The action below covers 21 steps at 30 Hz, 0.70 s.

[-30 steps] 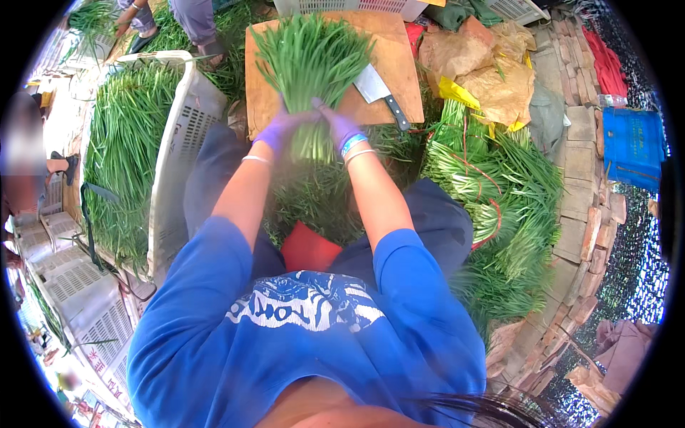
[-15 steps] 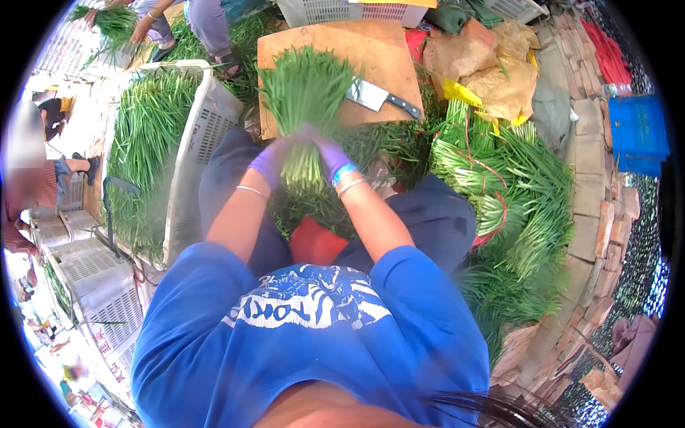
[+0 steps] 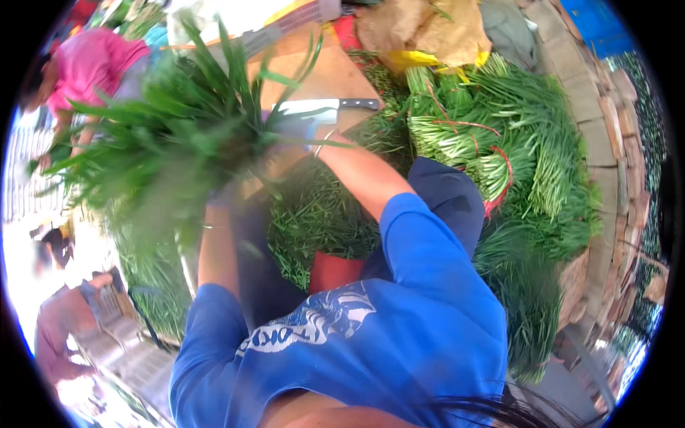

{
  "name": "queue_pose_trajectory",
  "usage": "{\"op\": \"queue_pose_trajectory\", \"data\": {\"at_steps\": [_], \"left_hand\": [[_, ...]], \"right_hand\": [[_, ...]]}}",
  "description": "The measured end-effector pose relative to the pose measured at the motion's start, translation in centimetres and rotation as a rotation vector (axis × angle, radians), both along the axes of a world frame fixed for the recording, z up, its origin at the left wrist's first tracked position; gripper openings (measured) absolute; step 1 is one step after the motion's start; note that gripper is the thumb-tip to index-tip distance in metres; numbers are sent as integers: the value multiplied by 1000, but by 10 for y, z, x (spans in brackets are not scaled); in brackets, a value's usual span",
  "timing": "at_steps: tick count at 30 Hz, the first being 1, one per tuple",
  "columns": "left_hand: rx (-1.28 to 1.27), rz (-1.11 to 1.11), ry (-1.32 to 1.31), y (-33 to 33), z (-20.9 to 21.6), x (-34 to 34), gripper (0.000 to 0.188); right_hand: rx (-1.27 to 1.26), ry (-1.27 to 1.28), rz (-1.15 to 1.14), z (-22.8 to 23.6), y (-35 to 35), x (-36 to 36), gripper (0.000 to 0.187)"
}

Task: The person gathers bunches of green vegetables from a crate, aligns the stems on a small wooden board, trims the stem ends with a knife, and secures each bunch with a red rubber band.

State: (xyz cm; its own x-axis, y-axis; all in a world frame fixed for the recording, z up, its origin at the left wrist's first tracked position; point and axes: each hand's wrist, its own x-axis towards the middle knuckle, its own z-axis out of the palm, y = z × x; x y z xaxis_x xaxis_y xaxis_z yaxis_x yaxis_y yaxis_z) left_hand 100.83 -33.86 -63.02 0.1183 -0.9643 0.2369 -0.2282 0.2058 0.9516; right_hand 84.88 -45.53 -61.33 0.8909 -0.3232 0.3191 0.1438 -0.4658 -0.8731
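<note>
Leafy bunch (image 3: 178, 135): long, flat green blades, loosely splayed, partly blurred; held raised, mainly left of the wooden board (image 3: 346, 75), overlapping its left side in view; most tips fan away from the board; stalk ends hidden.

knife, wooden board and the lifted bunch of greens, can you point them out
knife (image 3: 325, 105): head view, on the blade near the handle
wooden board (image 3: 330, 77): head view, on its bare top
bunch of greens (image 3: 175, 135): head view, on the leaves
</note>
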Motion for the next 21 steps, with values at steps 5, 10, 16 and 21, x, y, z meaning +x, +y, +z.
{"op": "queue_pose_trajectory", "data": {"at_steps": [5,10,16,21], "left_hand": [[164,-13,46,5,-56,2,39],[251,-13,112,11,-59,6,33],[600,313,730,24,-105,-23,29],[777,370,961,2,-85,-37,39]], "right_hand": [[-74,358,-60,-9,-5,-34,64],[277,185,-105,-37,-12,-7,62],[878,582,-120,-132,6,17,52],[601,656,-298,-145,2,20,64]]}}
